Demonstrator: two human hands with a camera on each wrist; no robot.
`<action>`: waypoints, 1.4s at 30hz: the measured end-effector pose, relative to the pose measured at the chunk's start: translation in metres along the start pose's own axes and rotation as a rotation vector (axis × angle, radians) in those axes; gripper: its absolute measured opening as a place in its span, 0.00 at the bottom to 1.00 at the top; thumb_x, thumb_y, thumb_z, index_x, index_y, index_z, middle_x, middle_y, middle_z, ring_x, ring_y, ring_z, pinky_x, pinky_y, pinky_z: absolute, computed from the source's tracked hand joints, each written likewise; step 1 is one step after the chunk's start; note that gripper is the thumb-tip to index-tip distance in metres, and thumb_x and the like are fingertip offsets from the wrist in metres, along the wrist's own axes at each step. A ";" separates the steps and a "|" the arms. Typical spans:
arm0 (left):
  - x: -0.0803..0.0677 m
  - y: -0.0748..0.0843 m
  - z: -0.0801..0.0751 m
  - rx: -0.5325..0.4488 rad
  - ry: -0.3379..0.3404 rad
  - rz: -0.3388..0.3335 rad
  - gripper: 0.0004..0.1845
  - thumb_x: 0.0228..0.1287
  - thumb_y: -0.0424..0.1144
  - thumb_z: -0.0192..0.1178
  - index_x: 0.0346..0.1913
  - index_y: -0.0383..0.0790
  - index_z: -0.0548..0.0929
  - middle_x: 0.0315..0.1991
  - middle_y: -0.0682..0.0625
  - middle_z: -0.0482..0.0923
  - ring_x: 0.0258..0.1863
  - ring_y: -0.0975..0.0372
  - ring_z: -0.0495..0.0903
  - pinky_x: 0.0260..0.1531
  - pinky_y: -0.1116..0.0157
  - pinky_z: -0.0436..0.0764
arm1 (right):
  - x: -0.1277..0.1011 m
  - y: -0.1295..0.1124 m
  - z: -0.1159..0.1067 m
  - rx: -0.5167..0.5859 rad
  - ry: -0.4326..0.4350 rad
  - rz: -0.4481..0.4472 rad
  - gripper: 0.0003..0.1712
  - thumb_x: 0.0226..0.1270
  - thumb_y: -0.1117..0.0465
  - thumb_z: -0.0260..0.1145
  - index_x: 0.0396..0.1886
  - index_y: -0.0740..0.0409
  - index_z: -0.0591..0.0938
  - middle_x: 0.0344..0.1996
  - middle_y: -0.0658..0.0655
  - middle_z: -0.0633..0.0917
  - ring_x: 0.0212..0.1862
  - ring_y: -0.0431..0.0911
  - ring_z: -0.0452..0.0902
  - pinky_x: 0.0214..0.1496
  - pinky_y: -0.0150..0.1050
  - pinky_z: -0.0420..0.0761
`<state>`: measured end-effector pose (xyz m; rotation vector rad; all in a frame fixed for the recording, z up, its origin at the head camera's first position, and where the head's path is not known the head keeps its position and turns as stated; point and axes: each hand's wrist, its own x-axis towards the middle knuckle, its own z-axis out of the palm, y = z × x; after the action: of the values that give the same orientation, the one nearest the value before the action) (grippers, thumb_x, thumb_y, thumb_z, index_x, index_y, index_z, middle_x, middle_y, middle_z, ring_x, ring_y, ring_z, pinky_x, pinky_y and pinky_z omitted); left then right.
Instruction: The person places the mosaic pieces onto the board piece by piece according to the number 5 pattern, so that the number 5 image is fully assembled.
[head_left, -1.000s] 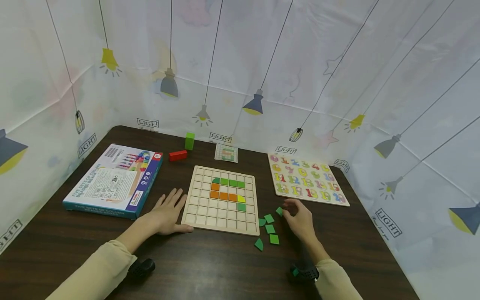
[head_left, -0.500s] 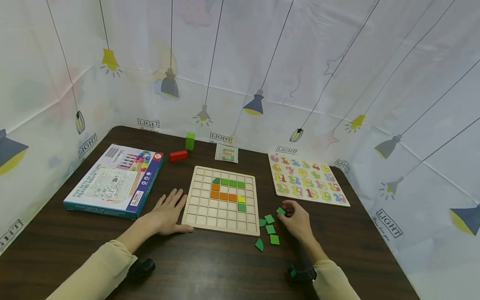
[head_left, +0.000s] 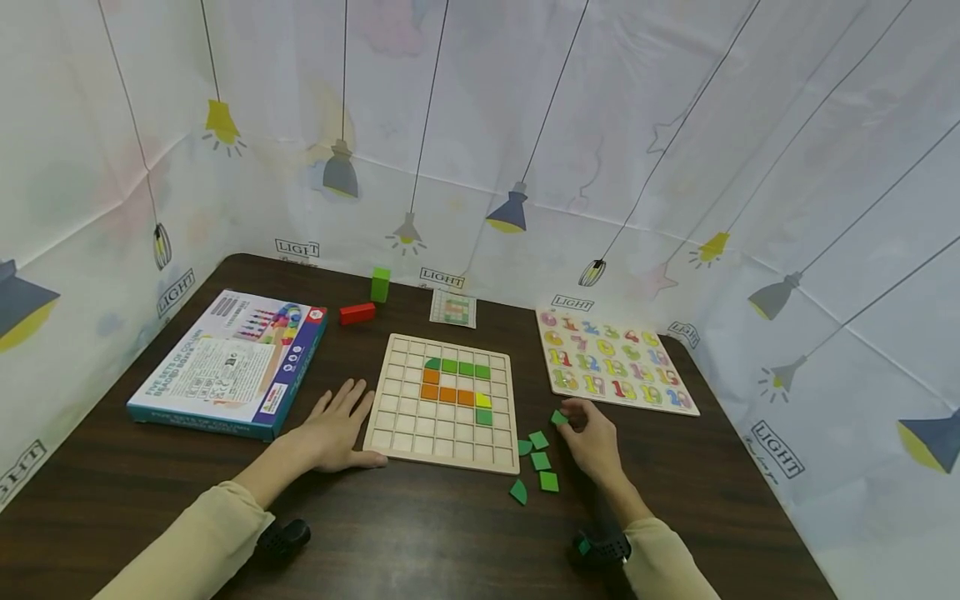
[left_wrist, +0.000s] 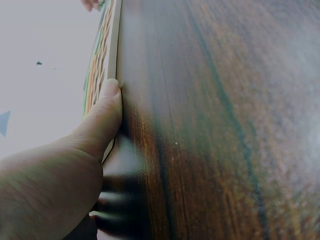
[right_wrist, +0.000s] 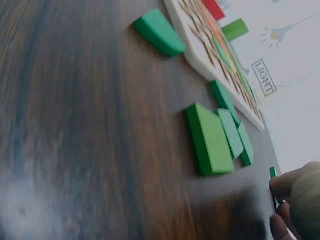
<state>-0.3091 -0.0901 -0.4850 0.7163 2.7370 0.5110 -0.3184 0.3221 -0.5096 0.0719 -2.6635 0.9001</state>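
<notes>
My left hand [head_left: 335, 433] lies flat with fingers spread, its thumb against the lower left edge of the wooden grid board [head_left: 442, 451]. In the left wrist view the thumb touches the board's side. My right hand [head_left: 594, 440] pinches a green tile [head_left: 558, 417] between thumb and fingers, right of the board; the fingers partly hide it. Nearby lie several loose green pieces, among them a square tile [head_left: 549, 482] and a quarter-round tile [head_left: 518, 492]. On the board, green, orange and yellow tiles [head_left: 447, 394] sit in the cells.
A boxed toy set [head_left: 225, 358] lies at the left. Behind the board are a red block [head_left: 357, 313], a green block [head_left: 380, 285] and a pattern card [head_left: 453, 309]. A number board [head_left: 617, 362] lies at the back right of the dark table [head_left: 390, 533].
My right hand has shifted slightly to the left, and the green tile at its fingertips has turned a little. My left hand stays put against the board.
</notes>
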 end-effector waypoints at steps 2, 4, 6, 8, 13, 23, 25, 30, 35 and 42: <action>0.000 0.002 -0.002 -0.001 0.002 0.003 0.55 0.56 0.68 0.57 0.72 0.28 0.51 0.72 0.31 0.41 0.71 0.41 0.39 0.64 0.40 0.42 | 0.000 -0.003 0.000 0.009 0.009 -0.040 0.19 0.55 0.72 0.69 0.48 0.63 0.80 0.39 0.56 0.85 0.42 0.50 0.80 0.39 0.45 0.76; 0.000 0.003 -0.002 -0.002 0.001 0.003 0.55 0.56 0.67 0.57 0.72 0.28 0.51 0.72 0.32 0.41 0.71 0.41 0.39 0.65 0.41 0.42 | 0.000 -0.007 0.001 0.022 0.010 -0.080 0.19 0.55 0.72 0.69 0.49 0.62 0.80 0.39 0.56 0.85 0.41 0.49 0.80 0.39 0.44 0.76; 0.001 0.002 0.000 -0.015 0.005 0.010 0.55 0.56 0.68 0.56 0.72 0.28 0.51 0.72 0.31 0.41 0.71 0.41 0.39 0.64 0.40 0.42 | 0.000 -0.011 0.002 0.038 0.005 -0.116 0.19 0.55 0.72 0.69 0.49 0.63 0.80 0.39 0.55 0.85 0.40 0.49 0.80 0.39 0.45 0.76; 0.001 0.000 0.001 -0.028 0.010 0.016 0.56 0.55 0.69 0.56 0.71 0.27 0.52 0.72 0.30 0.41 0.71 0.40 0.39 0.64 0.39 0.41 | 0.000 -0.015 0.003 0.052 -0.002 -0.144 0.19 0.55 0.72 0.69 0.48 0.63 0.80 0.39 0.55 0.84 0.40 0.48 0.80 0.39 0.45 0.77; 0.003 -0.004 0.006 -0.010 0.007 -0.001 0.60 0.52 0.73 0.54 0.72 0.29 0.49 0.73 0.32 0.39 0.71 0.42 0.37 0.65 0.42 0.39 | 0.001 -0.022 0.009 0.090 -0.036 -0.199 0.19 0.56 0.72 0.68 0.48 0.63 0.79 0.39 0.55 0.83 0.39 0.46 0.79 0.38 0.43 0.79; 0.000 -0.002 0.003 -0.003 0.001 0.001 0.59 0.53 0.73 0.53 0.72 0.29 0.49 0.73 0.32 0.40 0.71 0.41 0.38 0.65 0.42 0.40 | -0.004 -0.035 0.018 0.149 -0.091 -0.289 0.19 0.55 0.74 0.68 0.48 0.64 0.79 0.39 0.54 0.83 0.36 0.45 0.79 0.36 0.41 0.79; 0.001 -0.002 0.003 -0.012 0.004 0.003 0.59 0.53 0.72 0.54 0.72 0.28 0.50 0.72 0.31 0.41 0.71 0.41 0.38 0.65 0.41 0.41 | -0.004 -0.039 0.019 0.157 -0.102 -0.288 0.19 0.55 0.74 0.68 0.48 0.64 0.79 0.39 0.54 0.83 0.37 0.44 0.79 0.36 0.40 0.79; 0.001 -0.003 0.003 -0.016 0.020 0.011 0.58 0.53 0.71 0.55 0.72 0.27 0.51 0.72 0.31 0.41 0.71 0.40 0.39 0.64 0.40 0.41 | -0.005 -0.050 0.023 0.172 -0.137 -0.292 0.18 0.56 0.73 0.68 0.48 0.62 0.79 0.39 0.54 0.83 0.36 0.43 0.79 0.35 0.40 0.80; 0.000 -0.002 0.003 -0.018 0.021 0.013 0.58 0.53 0.71 0.55 0.72 0.28 0.51 0.72 0.32 0.41 0.71 0.41 0.39 0.64 0.40 0.41 | -0.008 -0.058 0.030 0.182 -0.163 -0.323 0.19 0.55 0.74 0.68 0.48 0.63 0.79 0.39 0.55 0.83 0.39 0.46 0.80 0.38 0.43 0.80; 0.001 -0.003 0.003 -0.015 0.016 0.001 0.57 0.54 0.70 0.55 0.72 0.28 0.51 0.73 0.32 0.40 0.71 0.41 0.38 0.65 0.41 0.41 | -0.009 -0.065 0.038 0.189 -0.201 -0.325 0.18 0.55 0.73 0.68 0.47 0.62 0.79 0.39 0.53 0.83 0.37 0.43 0.80 0.37 0.39 0.80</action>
<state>-0.3102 -0.0910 -0.4895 0.7134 2.7447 0.5397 -0.3107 0.2466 -0.5032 0.6510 -2.6239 1.0764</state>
